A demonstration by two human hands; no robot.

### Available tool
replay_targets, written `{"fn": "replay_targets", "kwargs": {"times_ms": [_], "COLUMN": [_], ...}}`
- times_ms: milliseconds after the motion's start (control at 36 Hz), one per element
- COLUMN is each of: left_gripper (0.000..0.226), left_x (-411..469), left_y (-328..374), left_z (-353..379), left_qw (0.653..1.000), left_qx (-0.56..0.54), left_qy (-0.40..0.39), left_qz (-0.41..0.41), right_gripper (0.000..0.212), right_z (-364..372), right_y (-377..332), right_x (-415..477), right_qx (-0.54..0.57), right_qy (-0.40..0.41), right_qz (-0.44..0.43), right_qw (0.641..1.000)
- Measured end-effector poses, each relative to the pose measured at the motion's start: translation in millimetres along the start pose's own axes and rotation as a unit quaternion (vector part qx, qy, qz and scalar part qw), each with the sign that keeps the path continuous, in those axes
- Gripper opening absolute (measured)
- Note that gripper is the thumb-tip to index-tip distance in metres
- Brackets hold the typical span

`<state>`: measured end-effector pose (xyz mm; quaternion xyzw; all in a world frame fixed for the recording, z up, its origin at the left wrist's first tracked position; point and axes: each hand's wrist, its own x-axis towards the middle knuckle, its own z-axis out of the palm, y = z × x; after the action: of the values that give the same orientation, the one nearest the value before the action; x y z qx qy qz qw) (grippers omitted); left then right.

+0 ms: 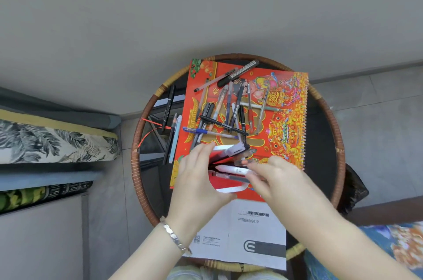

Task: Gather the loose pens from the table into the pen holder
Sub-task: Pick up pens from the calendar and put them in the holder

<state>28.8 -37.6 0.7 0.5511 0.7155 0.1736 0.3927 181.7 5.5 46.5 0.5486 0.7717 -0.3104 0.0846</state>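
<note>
A: Nearest stuff?
B: White paper sheet hangs over the near rim of the round table. Left hand, bracelet on the wrist, curled around the left side of the pen holder. White and red, sits at the near edge of the red calendar.
A: Right hand?
B: Right hand at the holder's right side, fingers pinched on a pen lying across the holder's top. Blurry, can't tell the exact grip.
A: Loose pens?
B: Tangled heap of pens on the calendar just behind the holder, crossing each other. Black marker and a thin pen near the far edge. Three more on dark glass left of the calendar, black pen farthest.
A: Room?
B: Bare tabletop right of the calendar. Patterned cushion left of the table, a gap between.
</note>
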Motion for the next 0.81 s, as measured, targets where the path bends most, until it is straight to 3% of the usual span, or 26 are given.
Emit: {"fn": "replay_targets", "kwargs": {"times_ms": [111, 278, 417, 472, 556, 639, 694, 750, 806], "left_gripper": [0.092, 0.098, 0.09, 0.09, 0.094, 0.098, 0.084, 0.062, 0.056], "left_x": [-1.1, 4.8, 10.9, 13.4, 15.7, 23.1, 33.3, 47.0, 65.1], "left_y": [-0.6, 2.3, 8.6, 11.6, 14.4, 8.8, 2.2, -7.6, -20.1], "left_z": [1.5, -8.5, -20.1, -20.5, -17.8, -19.0, -20.4, -18.7, -14.6], "left_qw": [1.0, 0.994, 0.995, 0.994, 0.992, 0.983, 0.972, 0.976, 0.991], "left_qx": [0.001, -0.088, -0.099, -0.11, -0.106, -0.137, -0.188, -0.193, -0.125], "left_qy": [0.007, 0.033, 0.003, -0.022, -0.05, -0.112, -0.135, -0.101, -0.04], "left_qz": [0.0, -0.047, -0.011, 0.02, 0.055, 0.042, 0.029, 0.006, -0.033], "right_gripper": [0.021, 0.045, 0.105, 0.111, 0.106, 0.089, 0.083, 0.078, 0.076], "right_z": [19.0, 20.1, 25.9, 31.8, 33.8, 34.6, 36.9, 38.1, 38.1], "right_y": [-6.6, 9.0, 34.9, 37.8, 38.1, 42.5, 48.5, 55.3, 60.5], "right_x": [11.9, 8.3, 8.3, 12.5, 19.4, 22.6, 22.8, 22.8, 22.1], "right_qx": [0.1, 0.239, 0.314, 0.338, 0.408, 0.386, 0.369, 0.364, 0.37], "right_qy": [0.108, 0.159, -0.018, -0.037, -0.005, 0.035, 0.052, 0.063, 0.081], "right_qz": [-0.049, -0.1, -0.065, -0.044, -0.014, -0.015, 0.0, 0.022, 0.047], "right_qw": [0.988, 0.953, 0.947, 0.939, 0.913, 0.922, 0.928, 0.929, 0.924]}}
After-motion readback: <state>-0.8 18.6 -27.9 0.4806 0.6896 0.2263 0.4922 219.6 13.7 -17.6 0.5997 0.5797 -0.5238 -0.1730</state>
